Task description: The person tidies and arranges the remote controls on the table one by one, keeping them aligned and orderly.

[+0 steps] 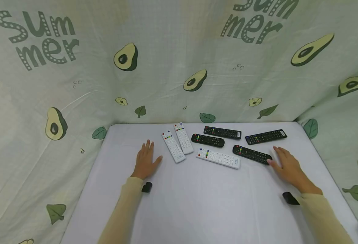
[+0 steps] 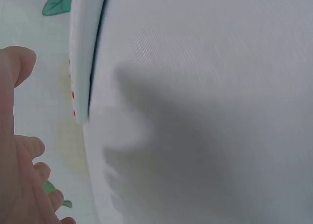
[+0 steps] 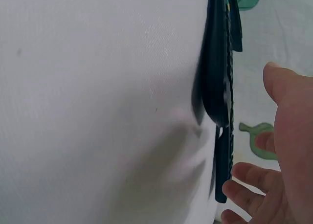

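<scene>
My left hand (image 1: 146, 161) hovers over the white table with its fingers spread, just left of a white remote control (image 1: 173, 146). It holds nothing. A second white remote (image 1: 183, 138) lies close behind that one. My right hand (image 1: 287, 168) is also spread, its thumb near the right end of a black remote (image 1: 252, 154); in the right wrist view the hand (image 3: 293, 150) is apart from the black remotes (image 3: 217, 62). Between the hands lie a third white remote (image 1: 218, 158) and black remotes (image 1: 207, 140) (image 1: 222, 132). Another black remote (image 1: 266, 137) lies behind my right hand.
The white table (image 1: 197, 210) ends at the back against a hanging cloth (image 1: 166, 34) printed with avocados and leaves. The cloth also runs along both sides. A black wrist device (image 1: 147, 187) sits at my left wrist, another (image 1: 290, 198) at my right.
</scene>
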